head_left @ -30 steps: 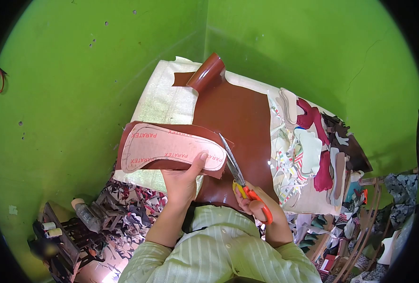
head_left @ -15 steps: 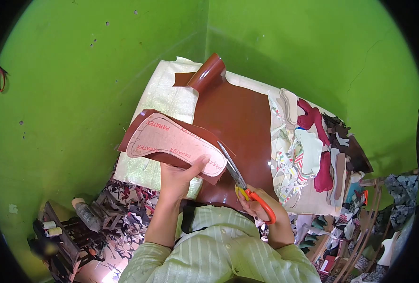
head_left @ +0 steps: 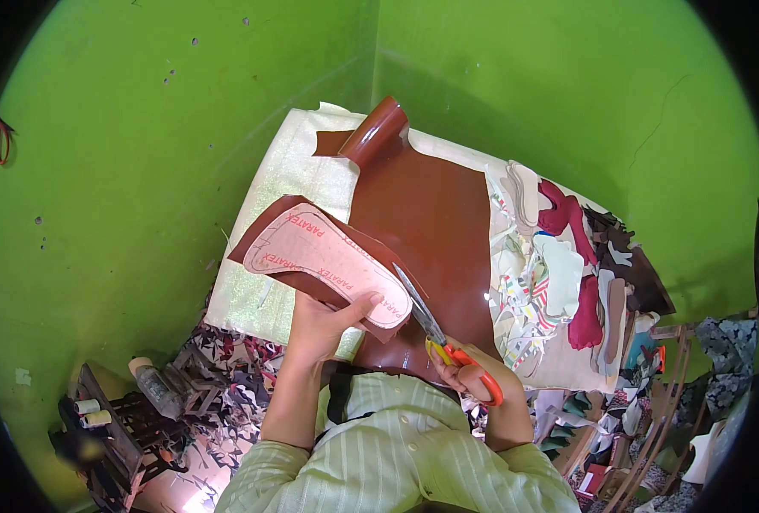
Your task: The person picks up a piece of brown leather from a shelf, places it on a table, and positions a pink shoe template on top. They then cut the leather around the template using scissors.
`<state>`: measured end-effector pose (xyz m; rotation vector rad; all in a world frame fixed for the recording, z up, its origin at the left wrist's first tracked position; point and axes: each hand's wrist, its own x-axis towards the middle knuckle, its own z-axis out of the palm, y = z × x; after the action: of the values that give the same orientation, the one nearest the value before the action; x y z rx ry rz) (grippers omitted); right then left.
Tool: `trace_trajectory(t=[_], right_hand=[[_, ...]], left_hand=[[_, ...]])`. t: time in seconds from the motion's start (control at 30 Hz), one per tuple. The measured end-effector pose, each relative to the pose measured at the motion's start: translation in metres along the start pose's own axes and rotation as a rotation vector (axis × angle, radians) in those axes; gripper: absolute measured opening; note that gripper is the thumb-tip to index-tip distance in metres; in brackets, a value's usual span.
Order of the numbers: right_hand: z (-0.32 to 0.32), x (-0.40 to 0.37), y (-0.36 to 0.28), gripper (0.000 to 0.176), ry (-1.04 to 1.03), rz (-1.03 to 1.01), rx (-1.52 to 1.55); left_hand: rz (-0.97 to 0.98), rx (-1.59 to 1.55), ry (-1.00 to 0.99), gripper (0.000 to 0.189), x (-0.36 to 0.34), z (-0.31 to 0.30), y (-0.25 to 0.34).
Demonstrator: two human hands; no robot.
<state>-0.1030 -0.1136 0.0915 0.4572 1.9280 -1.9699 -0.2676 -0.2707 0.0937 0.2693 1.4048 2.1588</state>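
My left hand [head_left: 326,325] grips a pale pink sole-shaped template [head_left: 332,256] printed "PARATEX" together with a brown sheet piece [head_left: 264,224] beneath it, thumb on top near the template's right end. Brown material sticks out around the template's outline. In my right hand [head_left: 473,372] are scissors [head_left: 426,321] with orange and yellow handles. Their blades point up and left, at the right edge of the brown piece. Under both lies a large glossy brown sheet [head_left: 431,205], rolled at its far end.
The table's pale cover [head_left: 298,162] shows at left. White and striped scraps [head_left: 525,291], dark red pieces [head_left: 586,312] and pale sole shapes [head_left: 525,192] lie at right. Scraps litter the floor around a wooden stand [head_left: 110,427] with thread spools. Green walls stand behind.
My left hand has turned the template and brown piece slightly clockwise, their far left end shifting up and right. The scissors have moved very little.
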Motion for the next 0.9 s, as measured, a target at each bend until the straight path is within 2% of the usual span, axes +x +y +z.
trace_trajectory(t=[0.03, 0.23, 0.37, 0.43, 0.6, 0.63, 0.77, 0.9], right_hand=[[0.001, 0.001, 0.002, 0.023, 0.021, 0.045, 0.111], [0.001, 0.0, 0.005, 0.02, 0.01, -0.015, 0.055], [0.006, 0.001, 0.0, 0.024, 0.045, 0.037, 0.076], [0.003, 0.002, 0.002, 0.018, 0.012, -0.046, -0.022], [0.007, 0.003, -0.002, 0.016, 0.053, 0.017, 0.043], [0.009, 0.004, -0.004, 0.021, 0.075, 0.065, 0.084], [0.004, 0.001, 0.004, 0.019, 0.026, 0.031, 0.148], [0.005, 0.0, -0.002, 0.029, 0.072, 0.03, 0.026]], left_hand=[[-0.001, 0.007, 0.011, 0.047, 0.0, 0.0, 0.0], [0.016, -0.034, 0.013, 0.046, -0.001, 0.0, 0.001], [-0.012, -0.011, -0.025, 0.045, -0.002, 0.002, 0.003], [-0.043, 0.009, -0.02, 0.044, -0.003, 0.004, 0.003], [-0.061, 0.014, -0.055, 0.044, -0.002, 0.001, 0.004], [-0.05, -0.005, -0.06, 0.043, -0.001, 0.001, 0.004], [-0.042, -0.022, -0.07, 0.043, -0.002, 0.001, 0.003], [-0.052, -0.021, -0.092, 0.043, -0.002, 0.0, 0.006]])
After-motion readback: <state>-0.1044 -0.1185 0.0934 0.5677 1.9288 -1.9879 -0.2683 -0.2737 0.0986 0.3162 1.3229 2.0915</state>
